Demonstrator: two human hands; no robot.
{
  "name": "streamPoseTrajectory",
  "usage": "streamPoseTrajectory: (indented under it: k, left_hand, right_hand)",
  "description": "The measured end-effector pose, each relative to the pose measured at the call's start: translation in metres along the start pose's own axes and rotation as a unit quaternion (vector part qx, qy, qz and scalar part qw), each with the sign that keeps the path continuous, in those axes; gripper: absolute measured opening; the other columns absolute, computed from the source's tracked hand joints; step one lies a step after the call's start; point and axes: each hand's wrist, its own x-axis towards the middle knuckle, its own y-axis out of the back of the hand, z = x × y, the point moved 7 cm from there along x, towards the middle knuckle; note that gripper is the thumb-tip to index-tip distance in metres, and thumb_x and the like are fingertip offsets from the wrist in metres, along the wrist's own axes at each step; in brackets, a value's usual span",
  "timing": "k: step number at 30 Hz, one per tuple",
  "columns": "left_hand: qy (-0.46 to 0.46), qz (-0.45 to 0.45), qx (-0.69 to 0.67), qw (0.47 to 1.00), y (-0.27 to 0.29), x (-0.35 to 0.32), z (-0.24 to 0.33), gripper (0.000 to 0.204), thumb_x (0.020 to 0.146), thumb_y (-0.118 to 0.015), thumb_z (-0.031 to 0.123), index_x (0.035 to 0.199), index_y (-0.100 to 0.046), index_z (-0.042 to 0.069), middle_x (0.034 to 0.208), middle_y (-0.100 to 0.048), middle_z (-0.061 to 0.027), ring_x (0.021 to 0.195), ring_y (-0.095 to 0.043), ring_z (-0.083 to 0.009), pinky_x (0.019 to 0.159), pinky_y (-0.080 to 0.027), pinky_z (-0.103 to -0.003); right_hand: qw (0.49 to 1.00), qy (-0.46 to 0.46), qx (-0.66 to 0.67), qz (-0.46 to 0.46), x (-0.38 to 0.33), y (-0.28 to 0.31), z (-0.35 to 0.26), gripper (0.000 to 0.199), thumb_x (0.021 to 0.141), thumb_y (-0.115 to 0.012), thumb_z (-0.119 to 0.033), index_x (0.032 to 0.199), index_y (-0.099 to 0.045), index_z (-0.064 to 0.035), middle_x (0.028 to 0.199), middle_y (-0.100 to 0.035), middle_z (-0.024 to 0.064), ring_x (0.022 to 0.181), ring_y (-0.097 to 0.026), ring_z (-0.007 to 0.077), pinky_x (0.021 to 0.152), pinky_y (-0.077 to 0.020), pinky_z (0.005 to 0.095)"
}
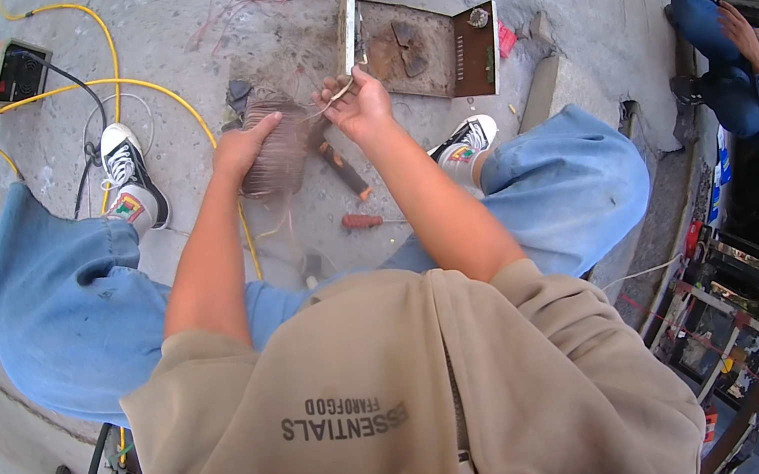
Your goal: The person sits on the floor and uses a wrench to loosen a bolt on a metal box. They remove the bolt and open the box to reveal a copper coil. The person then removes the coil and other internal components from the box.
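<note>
Between my feet is a brownish, finely ribbed cylinder, blurred; whether it is a wound coil or a finned metal body I cannot tell. My left hand grips its left side, the thumb lying over the top. Just right of it, my right hand is raised with curled fingers, pinching a pale wire. Thin strands run from that wire toward the cylinder. A tool with a black and orange handle lies on the ground below my right hand. Nearer me is a red-handled screwdriver.
A rusty open metal box with a raised white-edged panel stands beyond my right hand. An orange machine sits at the far left, with a yellow hose curving past my left foot. Another person sits at the right.
</note>
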Motion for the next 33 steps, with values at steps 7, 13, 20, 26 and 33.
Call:
streamPoseTrajectory:
  k: [7,13,20,26,33]
  left_hand:
    - [-0.179,0.084,0.323,0.926,-0.048,-0.076,0.057,0.082,0.063,-0.069,0.070,0.093,-0.066,-0.007,0.097,-0.067,-0.0251,0.097,-0.061,-0.0390,0.086,-0.050,-0.043]
    - [-0.254,0.019,0.434,0.864,-0.103,-0.112,0.047,0.064,0.068,-0.071,0.061,0.091,-0.068,0.001,0.092,-0.067,-0.0182,0.098,-0.061,-0.0320,0.082,-0.052,-0.042]
    - [-0.229,-0.101,0.350,0.902,-0.129,-0.118,0.033,0.038,0.082,-0.064,0.049,0.088,-0.071,0.012,0.088,-0.069,-0.0121,0.086,-0.065,-0.0289,0.077,-0.051,-0.043]
    - [0.048,-0.159,-0.327,0.930,-0.069,-0.044,-0.003,0.036,0.098,-0.047,0.030,0.107,-0.062,-0.002,0.097,-0.069,-0.0100,0.076,-0.063,-0.0180,0.070,-0.053,-0.027]
    - [0.034,-0.196,-0.548,0.812,-0.059,-0.045,0.022,0.043,0.101,-0.033,0.020,0.130,-0.044,-0.010,0.132,-0.052,-0.0214,0.118,-0.054,-0.0279,0.102,-0.047,-0.036]
  right_hand:
    - [0.942,0.053,-0.330,0.042,0.001,0.033,-0.035,0.031,0.093,-0.057,-0.032,0.093,-0.056,-0.0008,0.081,-0.064,0.0125,0.067,-0.062,0.0230,0.068,-0.0532,0.0385]
    - [0.816,0.240,-0.502,0.157,0.043,0.089,-0.074,0.034,0.079,-0.066,-0.031,0.080,-0.071,0.0026,0.077,-0.070,0.0162,0.077,-0.067,0.0282,0.073,-0.0498,0.0387]
    - [0.790,0.256,-0.546,0.109,0.052,0.086,-0.057,0.019,0.080,-0.066,-0.016,0.078,-0.065,0.0028,0.069,-0.062,0.0064,0.055,-0.054,0.0135,0.047,-0.0389,0.0284]
    - [0.856,0.221,-0.448,0.135,0.047,0.095,-0.047,0.026,0.081,-0.067,-0.020,0.091,-0.070,0.0038,0.076,-0.069,0.0123,0.067,-0.065,0.0192,0.064,-0.0505,0.0329]
    - [0.873,0.114,-0.466,-0.088,0.005,0.034,0.004,0.020,0.084,-0.066,-0.013,0.092,-0.068,0.0043,0.080,-0.068,0.0072,0.065,-0.062,0.0134,0.061,-0.0509,0.0266]
